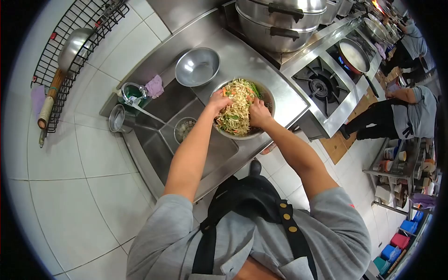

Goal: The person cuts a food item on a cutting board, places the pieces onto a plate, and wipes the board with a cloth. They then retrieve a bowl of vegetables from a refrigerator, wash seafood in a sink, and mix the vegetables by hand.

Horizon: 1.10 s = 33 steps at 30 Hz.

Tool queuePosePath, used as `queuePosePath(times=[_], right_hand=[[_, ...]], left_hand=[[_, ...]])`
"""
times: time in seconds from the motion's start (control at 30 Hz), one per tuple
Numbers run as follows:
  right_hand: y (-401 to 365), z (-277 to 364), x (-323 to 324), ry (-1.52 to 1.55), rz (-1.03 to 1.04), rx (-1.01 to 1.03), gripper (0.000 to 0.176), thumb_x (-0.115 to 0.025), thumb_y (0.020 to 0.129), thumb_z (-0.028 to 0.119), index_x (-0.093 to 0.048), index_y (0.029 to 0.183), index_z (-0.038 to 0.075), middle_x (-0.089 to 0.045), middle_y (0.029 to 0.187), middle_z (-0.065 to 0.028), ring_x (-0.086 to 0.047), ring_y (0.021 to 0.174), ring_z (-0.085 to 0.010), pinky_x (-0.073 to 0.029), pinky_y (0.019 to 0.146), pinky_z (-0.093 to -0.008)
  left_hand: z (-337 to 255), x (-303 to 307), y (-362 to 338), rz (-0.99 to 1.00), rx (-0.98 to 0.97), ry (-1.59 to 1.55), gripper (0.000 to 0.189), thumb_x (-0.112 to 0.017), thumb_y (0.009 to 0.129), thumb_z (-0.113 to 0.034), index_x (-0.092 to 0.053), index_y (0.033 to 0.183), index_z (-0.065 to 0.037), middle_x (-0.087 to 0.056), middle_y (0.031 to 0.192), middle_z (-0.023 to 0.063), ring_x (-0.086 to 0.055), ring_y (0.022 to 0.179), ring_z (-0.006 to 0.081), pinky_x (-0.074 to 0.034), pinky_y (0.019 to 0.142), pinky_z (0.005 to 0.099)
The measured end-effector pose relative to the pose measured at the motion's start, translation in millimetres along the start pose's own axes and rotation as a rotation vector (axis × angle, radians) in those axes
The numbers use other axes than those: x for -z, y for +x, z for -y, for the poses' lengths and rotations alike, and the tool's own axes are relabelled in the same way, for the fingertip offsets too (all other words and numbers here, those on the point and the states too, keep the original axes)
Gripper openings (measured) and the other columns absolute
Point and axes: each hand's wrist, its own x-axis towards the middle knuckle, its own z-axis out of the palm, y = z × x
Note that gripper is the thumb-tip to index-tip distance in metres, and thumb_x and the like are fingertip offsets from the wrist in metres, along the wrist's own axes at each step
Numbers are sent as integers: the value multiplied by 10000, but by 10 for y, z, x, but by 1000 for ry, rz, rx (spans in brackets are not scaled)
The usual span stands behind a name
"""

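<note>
A metal bowl with a perforated wall [268, 95] stands at the edge of the steel counter, full of mixed bean sprouts [239, 107] with orange strips and green pieces that look like carrot and greens. My left hand [219, 101] is at the left side of the heap, its fingers curled into the sprouts. On the right side, my right hand [260, 113] has its fingers closed in the sprouts, and the fingertips are hidden. Behind the heap sits an empty steel bowl [197, 67].
Left of the bowl is a sink [205, 133] with a small strainer [185, 129] in it. A green-tinted container [132, 94] and purple cloth [154, 87] lie beside it. Large steamer pots [280, 35], a gas burner [320, 87] and a pan [353, 57] stand right. Another person [396, 112] stands farther right.
</note>
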Motion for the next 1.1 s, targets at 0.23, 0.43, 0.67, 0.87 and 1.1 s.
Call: queuePosePath(times=[0.23,0.43,0.67,0.87,1.1], right_hand=[[324,-308,-173,540,-135,-137,496,-677,579,122,-563,1055,43,-613,958,-238,-587,933,-389,-492,805,-416],[279,-67,743,571,-34,-152,553,-691,543,145,-579,1074,34,-620,986,-229,-599,938,-358,-492,822,-399],[438,189,1270,533,172,-128,524,-680,570,171,-606,1069,31,-643,949,-192,-632,859,-282,-511,723,-368],[245,81,1187,667,181,-23,472,-623,635,156,-590,1090,36,-637,955,-204,-617,866,-338,-493,779,-378],[78,-209,237,980,36,-142,803,-597,574,30,-365,1343,31,-522,1223,-194,-513,1119,-298,-406,934,-312]], left_hand=[[-191,32,-186,161,90,-179,530,-578,580,35,-538,1102,-40,-582,869,83,-572,781,203,-471,684,349],[-572,81,-433,290,97,-436,396,-522,679,-38,-533,1075,-44,-572,957,91,-557,907,217,-455,798,382],[-694,71,-291,403,149,-499,383,-554,827,-273,-526,1148,-66,-578,1098,99,-570,976,228,-446,871,416],[-162,-223,-86,43,-72,-98,550,-712,689,-239,-521,1161,-33,-579,1110,138,-566,1011,264,-451,868,382],[-94,-276,-116,-22,-68,-84,587,-730,596,-151,-526,1129,-9,-590,1084,138,-585,965,246,-475,820,349]])
